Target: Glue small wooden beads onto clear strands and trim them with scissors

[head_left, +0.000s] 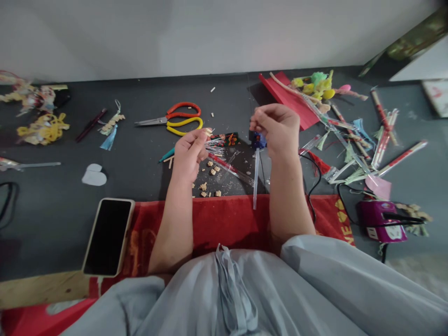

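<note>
My left hand [191,154] is closed in a pinch around a small pale wooden piece [208,132], which shows at the fingertips. To the right, my right hand [278,128] is held up with its fingers pressed together; what they hold, if anything, is too small to make out. Between the hands lie a bundle of thin white sticks or wires [217,148] and a dark floral strip [228,139]. A blue object with a clear stick [256,177] lies below my right hand. Several small wooden pieces [213,171] are scattered near my left forearm.
Scissors with red and yellow handles [184,119] lie beyond my left hand. A phone [108,237] rests on the left by a red towel [229,219]. At the right are red paper [290,102], tasselled sticks [350,154] and a purple box [380,224]. A white heart-shaped cutout [94,175] lies left.
</note>
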### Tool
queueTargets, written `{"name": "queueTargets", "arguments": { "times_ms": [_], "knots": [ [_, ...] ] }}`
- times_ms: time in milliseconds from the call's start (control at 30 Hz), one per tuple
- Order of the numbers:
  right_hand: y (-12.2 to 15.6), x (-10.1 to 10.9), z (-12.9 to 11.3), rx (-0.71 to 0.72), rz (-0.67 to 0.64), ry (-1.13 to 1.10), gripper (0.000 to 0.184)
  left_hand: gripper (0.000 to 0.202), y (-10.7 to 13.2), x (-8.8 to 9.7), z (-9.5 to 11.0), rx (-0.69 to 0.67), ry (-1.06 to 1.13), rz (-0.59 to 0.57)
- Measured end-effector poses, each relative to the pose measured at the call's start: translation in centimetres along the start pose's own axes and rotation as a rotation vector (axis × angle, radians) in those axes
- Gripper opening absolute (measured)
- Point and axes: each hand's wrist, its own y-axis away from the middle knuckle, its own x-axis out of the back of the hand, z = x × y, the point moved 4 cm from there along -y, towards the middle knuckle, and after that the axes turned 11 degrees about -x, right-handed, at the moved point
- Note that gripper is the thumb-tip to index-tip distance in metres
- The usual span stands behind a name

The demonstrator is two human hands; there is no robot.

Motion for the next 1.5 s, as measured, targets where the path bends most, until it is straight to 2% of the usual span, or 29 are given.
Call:
{"name": "queueTargets", "arguments": {
  "times_ms": [133,200,267,300,367,433,667,800,967,1100,1233,1367,1500],
  "knots": [
    [1.4,-2.7,-0.1,-0.050,-0.359,0.254,0.016,0.024,0.0,0.1,0.0,0.011,-0.030,0.027],
    [2.0,-3.6,0.0,-0.061,-0.432,0.407,0.019,0.023,0.0,0.1,0.0,0.007,-0.042,0.028],
    [2.3,-4.2,-0.2,-0.054,-0.387,0.461,0.025,0.020,-0.1,0.0,0.0,-0.009,-0.037,0.022],
    [2.5,-4.5,-0.4,-0.044,-0.375,0.433,0.022,0.018,-0.1,0.0,0.0,-0.018,-0.032,0.019],
    [2.9,-5.2,-0.6,-0.050,-0.391,0.311,0.015,0.015,-0.1,0.0,0.0,-0.036,-0.016,0.013],
    [3.2,-5.8,-0.8,-0.075,-0.410,0.199,0.016,0.015,-0.1,0.0,-0.1,-0.044,-0.002,0.004],
    [3.9,-6.8,-0.8,-0.142,-0.471,0.097,0.035,0.016,-0.1,-0.1,-0.1,-0.050,0.011,-0.009],
    [3.9,-6.9,-0.6,-0.225,-0.498,0.022,0.039,0.012,0.0,-0.1,0.0,-0.045,-0.014,-0.005],
    [4.0,-6.9,-0.1,-0.379,-0.546,-0.079,0.033,0.017,0.1,-0.3,0.0,-0.067,-0.005,-0.053],
    [4.1,-6.9,0.0,-0.449,-0.596,-0.141,0.023,0.023,0.2,-0.3,0.0,-0.074,-0.008,-0.088],
    [4.1,-6.9,0.0,-0.463,-0.601,-0.151,0.014,0.025,0.3,-0.3,0.1,-0.060,-0.019,-0.089],
    [4.0,-7.0,0.2,-0.421,-0.607,-0.123,0.014,0.020,0.2,-0.4,0.0,-0.039,-0.003,-0.074],
    [3.3,-6.8,0.5,-0.329,-0.491,-0.050,0.013,0.012,0.2,-0.5,0.2,-0.017,0.010,-0.054]
  ]
}}
